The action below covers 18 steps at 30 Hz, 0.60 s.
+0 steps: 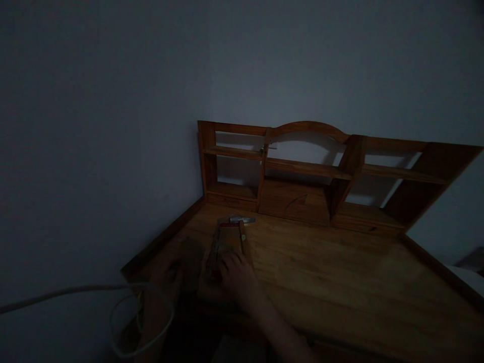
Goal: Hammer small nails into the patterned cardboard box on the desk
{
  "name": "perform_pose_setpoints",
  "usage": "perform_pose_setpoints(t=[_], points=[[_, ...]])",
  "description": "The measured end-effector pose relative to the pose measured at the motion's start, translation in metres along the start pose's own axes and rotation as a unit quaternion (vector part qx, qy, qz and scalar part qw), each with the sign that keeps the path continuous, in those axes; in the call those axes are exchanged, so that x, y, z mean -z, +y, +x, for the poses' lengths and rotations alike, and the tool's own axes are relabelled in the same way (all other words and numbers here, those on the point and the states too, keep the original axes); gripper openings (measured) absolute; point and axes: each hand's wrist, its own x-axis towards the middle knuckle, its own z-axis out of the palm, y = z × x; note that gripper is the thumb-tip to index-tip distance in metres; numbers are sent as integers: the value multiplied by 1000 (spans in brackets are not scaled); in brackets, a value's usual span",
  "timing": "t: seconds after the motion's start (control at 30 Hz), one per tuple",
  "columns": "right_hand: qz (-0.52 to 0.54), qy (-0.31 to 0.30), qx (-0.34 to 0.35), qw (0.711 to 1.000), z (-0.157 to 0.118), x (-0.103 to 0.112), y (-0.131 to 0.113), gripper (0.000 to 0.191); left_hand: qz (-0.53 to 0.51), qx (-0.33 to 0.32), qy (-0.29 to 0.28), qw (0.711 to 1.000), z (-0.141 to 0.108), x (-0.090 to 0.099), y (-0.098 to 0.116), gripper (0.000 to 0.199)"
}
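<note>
On the left part of a wooden desk lies a flat, box-like thing [229, 237] with a reddish far edge; dim light hides its exact kind. My right hand [236, 272] reaches over its near end, fingers bent down and closed on a part too dark to name. To the left, near the desk's edge, is my left hand [170, 272], apart from the box. Its fingers are lost in shadow. A hammer [242, 220] lies at the far end of the box, its metal head across the top and its wooden handle running along the right side.
A wooden shelf unit [302, 165] with open compartments and small drawers stands along the desk's back. A pale cable [91, 288] loops in front of my left forearm. The bare desktop [321, 272] stretches right. Walls close in at the left and back.
</note>
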Motion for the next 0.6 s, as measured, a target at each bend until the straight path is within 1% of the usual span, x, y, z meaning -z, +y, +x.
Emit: perform_pose_setpoints(t=[0.1, 0.2, 0.3, 0.37, 0.43, 0.5, 0.6], points=[[8, -24, -35, 999, 3, 3, 2, 27, -18, -14, -4, 1000, 0, -1, -7, 40], [11, -42, -89, 995, 3, 7, 2, 31, -35, -24, -13, 999, -1, -3, -14, 37], [6, -23, -139, 990, 5, 10, 6, 33, -47, -22, -28, 998, 0, -7, -18, 36], [10, -4, -159, 987, 8, 13, 11, 33, -54, -17, -49, 997, 3, -13, -15, 35], [19, 17, -160, 987, 9, 15, 16, 33, -70, -11, -79, 994, 8, -24, -8, 35], [27, 35, -155, 987, 9, 17, 19, 32, -92, -10, -103, 990, 14, -39, 2, 36], [35, 51, -148, 987, 9, 17, 21, 32, -93, -41, -110, 989, 26, -65, 20, 30]])
